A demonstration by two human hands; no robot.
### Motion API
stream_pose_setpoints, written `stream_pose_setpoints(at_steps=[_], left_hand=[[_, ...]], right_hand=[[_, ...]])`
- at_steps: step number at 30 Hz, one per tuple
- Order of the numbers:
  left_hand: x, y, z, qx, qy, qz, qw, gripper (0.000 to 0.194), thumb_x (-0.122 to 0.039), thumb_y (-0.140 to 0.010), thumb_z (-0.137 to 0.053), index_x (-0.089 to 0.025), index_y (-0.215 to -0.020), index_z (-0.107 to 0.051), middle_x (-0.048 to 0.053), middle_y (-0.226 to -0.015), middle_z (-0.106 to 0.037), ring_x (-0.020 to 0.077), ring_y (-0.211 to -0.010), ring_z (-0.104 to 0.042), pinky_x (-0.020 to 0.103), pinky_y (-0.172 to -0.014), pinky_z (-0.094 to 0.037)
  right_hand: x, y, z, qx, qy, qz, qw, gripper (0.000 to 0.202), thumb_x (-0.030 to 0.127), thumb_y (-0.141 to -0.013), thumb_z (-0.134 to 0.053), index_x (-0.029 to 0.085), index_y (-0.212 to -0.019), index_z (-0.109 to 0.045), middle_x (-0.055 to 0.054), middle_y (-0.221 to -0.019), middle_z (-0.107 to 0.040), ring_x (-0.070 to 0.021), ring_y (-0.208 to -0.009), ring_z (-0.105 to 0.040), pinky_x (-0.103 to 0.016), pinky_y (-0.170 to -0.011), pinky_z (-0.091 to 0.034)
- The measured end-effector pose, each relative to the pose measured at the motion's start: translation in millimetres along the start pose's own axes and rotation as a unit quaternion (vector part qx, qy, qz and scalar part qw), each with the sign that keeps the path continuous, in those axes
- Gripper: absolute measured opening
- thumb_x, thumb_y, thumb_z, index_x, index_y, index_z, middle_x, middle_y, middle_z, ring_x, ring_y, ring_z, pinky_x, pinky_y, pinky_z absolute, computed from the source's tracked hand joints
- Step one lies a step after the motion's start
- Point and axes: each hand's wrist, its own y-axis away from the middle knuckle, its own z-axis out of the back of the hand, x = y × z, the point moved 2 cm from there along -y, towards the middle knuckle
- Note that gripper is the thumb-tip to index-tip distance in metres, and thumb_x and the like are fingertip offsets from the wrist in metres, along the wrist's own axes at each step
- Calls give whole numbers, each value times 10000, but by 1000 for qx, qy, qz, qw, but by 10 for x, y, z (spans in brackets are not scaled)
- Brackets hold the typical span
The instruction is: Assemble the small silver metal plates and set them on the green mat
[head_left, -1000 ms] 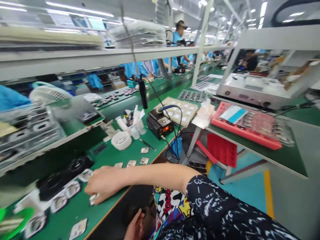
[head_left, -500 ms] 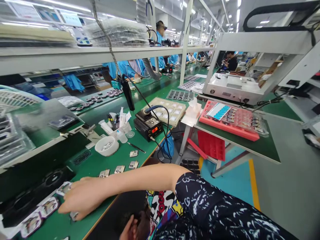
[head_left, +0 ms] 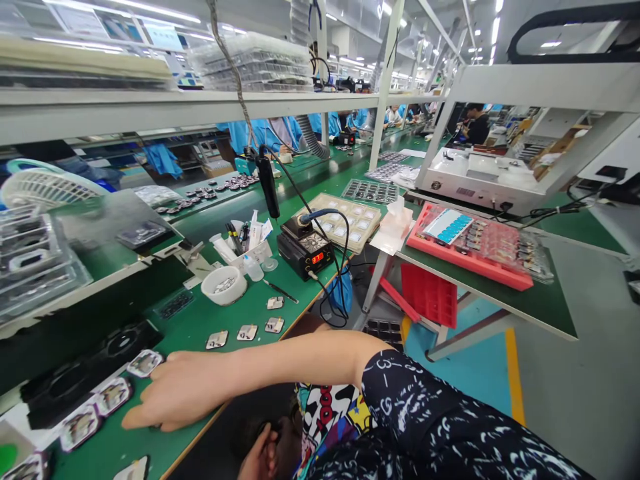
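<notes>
My right hand (head_left: pixel 177 390) reaches palm down over the green bench, its fingers curled under and the tips hidden. Something may be in them, but I cannot make it out. Close by its knuckles lies a square, shiny-rimmed housing (head_left: pixel 145 363); another housing (head_left: pixel 113 396) and a third housing (head_left: pixel 80 427) follow toward the lower left. A pale flat part (head_left: pixel 133 469) shows at the bottom edge. Beyond my wrist sit small square metal parts, among them a metal part (head_left: pixel 217 340). Low over my lap, my left hand (head_left: pixel 261 455) is closed, with a dark shape at its fingers.
A white bowl (head_left: pixel 223 285) of small parts stands near a pen holder (head_left: pixel 253 252). Tweezers (head_left: pixel 281 291) lie in front. A black soldering station (head_left: pixel 305 255) with loose cables sits near the bench edge. A red tray (head_left: pixel 470 253) rests on the right table.
The view has shifted, so everything sits farther right. A part seen beneath my right fingers is out of sight now. The station's red display reads differently. My left hand stays low.
</notes>
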Motion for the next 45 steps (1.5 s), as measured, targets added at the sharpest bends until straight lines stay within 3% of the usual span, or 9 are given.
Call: stream_pose_setpoints(at_steps=[7,13,18,22,26,30,35,40,45], left_hand=[[5,-34,29,8,11,-1,1000,544,-580,-623,-956,-159,-814,-671,-67,-526,-451,62,-413,-397,176,-398,-254],[-115,255,-242,3,-27,-53,998,555,-621,-687,-889,-146,-855,-656,-80,-533,-431,70,-437,-396,202,-445,-272],[-164,292,-293,-12,22,-77,997,530,-587,-714,-881,-120,-858,-676,-50,-569,-505,79,-455,-431,221,-467,-251],[-203,290,-245,-23,28,-94,995,532,-612,-738,-842,-114,-830,-676,-33,-567,-530,85,-452,-443,232,-480,-238],[-299,459,-350,-25,-2,-122,992,520,-615,-741,-836,-128,-806,-665,-38,-554,-529,87,-442,-439,238,-483,-199],[-535,866,-527,-12,-43,-177,983,487,-578,-735,-872,-137,-781,-670,-16,-590,-585,95,-480,-483,238,-497,-237],[-1080,1860,-763,22,-66,-277,958,404,-553,-890,-786,-157,-945,-732,11,-739,-681,114,-627,-592,231,-595,-382],[-1618,2672,-836,-69,-55,-452,887,370,-521,-1000,-671,-167,-1081,-742,67,-896,-743,145,-706,-636,262,-652,-481],[-1745,2774,-811,-122,-25,-478,870,339,-477,-937,-771,-180,-1099,-745,38,-820,-726,149,-718,-641,255,-670,-505]], right_hand=[[30,-52,14,42,-57,-15,997,457,29,-996,-383,166,-1299,-696,-76,-1091,-730,-235,-862,-695,-364,-566,-415],[131,-27,84,69,-97,-56,991,406,80,-1002,-392,208,-1219,-710,-60,-1072,-652,-202,-746,-646,-339,-483,-350],[38,-22,-6,18,-118,-140,983,247,210,-1037,-518,229,-1135,-744,-76,-1001,-663,-238,-885,-665,-336,-693,-459],[-82,-47,18,-30,-194,-173,965,261,167,-1016,-578,190,-1201,-760,-107,-1089,-697,-236,-1046,-649,-341,-891,-477],[-142,70,151,-121,-324,-250,904,278,165,-958,-670,209,-1205,-790,-49,-1024,-715,-171,-932,-638,-303,-877,-474],[-127,267,200,-178,-442,-309,823,311,200,-900,-686,228,-1187,-803,-23,-982,-715,-124,-755,-613,-277,-743,-497],[64,473,278,-161,-593,-308,727,337,288,-886,-687,192,-1195,-784,-42,-920,-755,-145,-731,-678,-296,-720,-559],[286,561,361,-171,-545,-282,771,305,238,-904,-665,246,-1181,-791,-59,-1147,-753,-175,-929,-697,-327,-813,-591],[434,570,363,-168,-472,-274,820,313,201,-930,-651,275,-1203,-783,-57,-1114,-722,-189,-980,-679,-350,-853,-575]])
